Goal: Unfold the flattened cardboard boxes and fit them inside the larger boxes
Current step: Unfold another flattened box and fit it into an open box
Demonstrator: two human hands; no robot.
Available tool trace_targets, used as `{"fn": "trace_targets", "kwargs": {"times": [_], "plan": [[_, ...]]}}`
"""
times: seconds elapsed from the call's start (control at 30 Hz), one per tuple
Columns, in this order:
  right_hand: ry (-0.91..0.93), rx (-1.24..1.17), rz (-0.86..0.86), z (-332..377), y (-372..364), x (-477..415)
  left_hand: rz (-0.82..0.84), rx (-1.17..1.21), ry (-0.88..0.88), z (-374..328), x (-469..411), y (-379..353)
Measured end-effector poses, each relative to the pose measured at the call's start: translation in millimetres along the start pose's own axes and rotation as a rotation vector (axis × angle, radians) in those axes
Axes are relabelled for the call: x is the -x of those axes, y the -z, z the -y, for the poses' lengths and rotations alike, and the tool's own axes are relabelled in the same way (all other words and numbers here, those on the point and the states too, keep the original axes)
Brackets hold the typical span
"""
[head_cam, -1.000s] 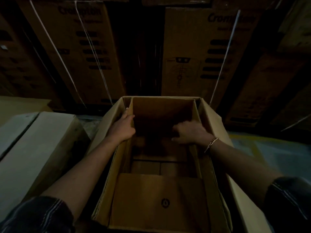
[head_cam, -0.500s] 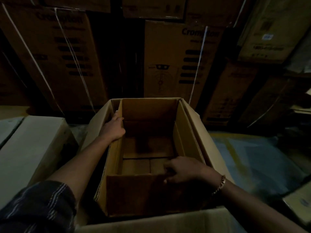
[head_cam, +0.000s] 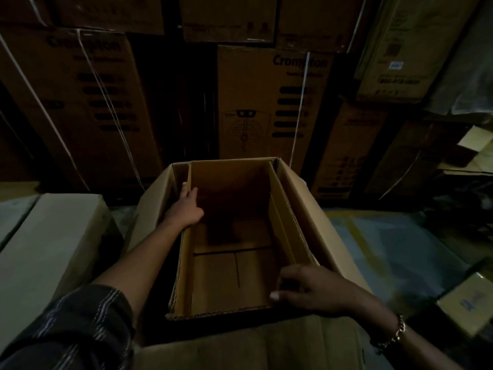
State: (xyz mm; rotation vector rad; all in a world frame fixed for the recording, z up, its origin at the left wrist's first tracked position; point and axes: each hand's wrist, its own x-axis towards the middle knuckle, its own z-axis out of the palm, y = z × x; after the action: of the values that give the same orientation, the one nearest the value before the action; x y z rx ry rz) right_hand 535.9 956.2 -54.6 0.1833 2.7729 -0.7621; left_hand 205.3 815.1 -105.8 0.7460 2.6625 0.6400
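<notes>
The head view, the only 1, is dim. An opened inner box stands inside a larger box, whose side flaps splay outward. The inner box is squared up: 4 walls stand, and its bottom flaps lie folded flat, with a seam visible across the floor. A narrow gap shows between the 2 boxes at the far left corner and along the right wall.

The left hand lies on the inner box's left wall near the far corner, fingers curled loosely over the top edge, thumb inside. The right hand is at the near right corner, fingers bent around the corner edge, thumb pointing left along the near wall; a bracelet hangs at its wrist. Both hands grip cardboard, neither wide open.

As a judgement, this box is unfolded and mostly seated; what seems left is pressing it fully down and square. Whether it touches the larger box's floor cannot be told.

A pale closed box sits just left of the larger box. Printed cartons are stacked behind. No flattened boxes waiting their turn are clearly visible.
</notes>
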Motion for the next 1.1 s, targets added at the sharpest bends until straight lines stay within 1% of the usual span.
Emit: {"fn": "trace_targets", "kwargs": {"times": [0.1,0.17,0.23,0.4,0.47,0.57,0.67,0.73,0.8,0.93,1.0,1.1], "plan": [[-0.052,0.004,-0.242,-14.1,4.8,1.3,-0.013,0.045,-0.001,4.4,11.9,-3.1],[-0.077,0.015,-0.352,-18.8,10.0,0.5,-0.031,0.044,0.007,8.9,20.9,-6.9],[-0.129,0.056,-0.394,-22.7,12.2,-2.5,-0.023,0.044,0.007,12.7,29.3,-9.6],[-0.320,0.181,-0.410,-29.8,11.0,-17.9,-0.015,0.042,-0.019,23.8,53.5,-15.4],[-0.351,0.153,-0.403,-35.1,10.7,-21.7,-0.022,0.053,-0.031,25.3,67.3,-17.8],[-0.361,0.141,-0.451,-34.9,11.1,-21.8,-0.062,0.080,-0.033,26.3,89.0,-15.8],[-0.327,0.150,-0.489,-25.6,12.3,-24.8,-0.101,0.079,-0.067,29.4,107.0,-8.9],[-0.281,0.116,-0.517,-20.5,16.3,-31.6,-0.132,0.099,-0.067,33.3,115.9,-1.3],[-0.227,0.046,-0.540,-14.1,21.6,-44.3,-0.163,0.145,-0.048,39.7,125.2,8.9],[-0.089,-0.121,-0.520,16.2,20.2,-81.6,-0.254,0.240,-0.012,59.6,153.8,31.4],[0.004,-0.210,-0.472,38.5,13.5,-101.1,-0.319,0.254,0.017,72.3,168.5,44.5],[0.139,-0.457,-0.309,83.2,-0.3,-124.9,-0.414,0.189,0.077,102.3,191.6,68.6]]}}
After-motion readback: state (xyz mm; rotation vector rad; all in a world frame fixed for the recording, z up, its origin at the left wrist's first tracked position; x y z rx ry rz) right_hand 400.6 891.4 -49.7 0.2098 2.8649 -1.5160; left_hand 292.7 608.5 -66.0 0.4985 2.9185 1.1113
